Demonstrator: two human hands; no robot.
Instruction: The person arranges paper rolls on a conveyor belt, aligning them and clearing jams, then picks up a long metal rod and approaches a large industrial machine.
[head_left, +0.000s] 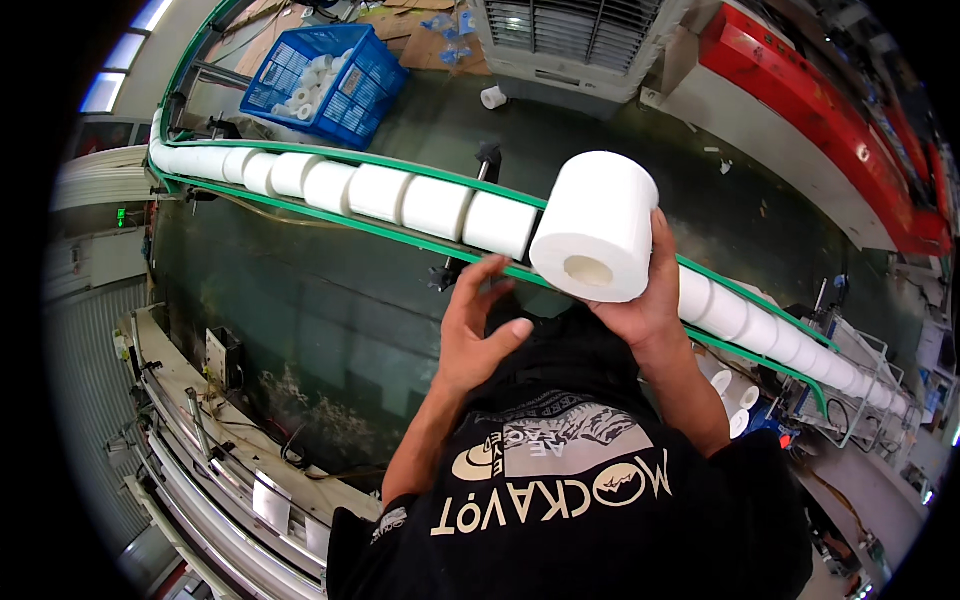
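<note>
1. White and broad, a paper roll (600, 215) is held up in front of the conveyor, hiding a stretch of it; its cored end tilts down toward the wearer.
2. Gripping it from the right side and below, the right hand (650, 295) has its fingers spread wide around the curve; how the hidden ones sit, I cannot tell.
3. Half open, the left hand (475, 325) holds nothing: its fingers curl loosely, thumb well apart, near the lower green rail (385, 232). Whether a fingertip touches that rail, I cannot tell.
4. Between the green rails, a row of white rolls (433, 207) lies end to end left of the held roll, and more rolls (728, 312) run off to the right.
5. Beyond the conveyor stands a blue crate (375, 90) with small rolls (318, 85) inside; one loose roll (493, 97) lies on the floor (440, 120), near a grey louvred unit (570, 35).
</note>
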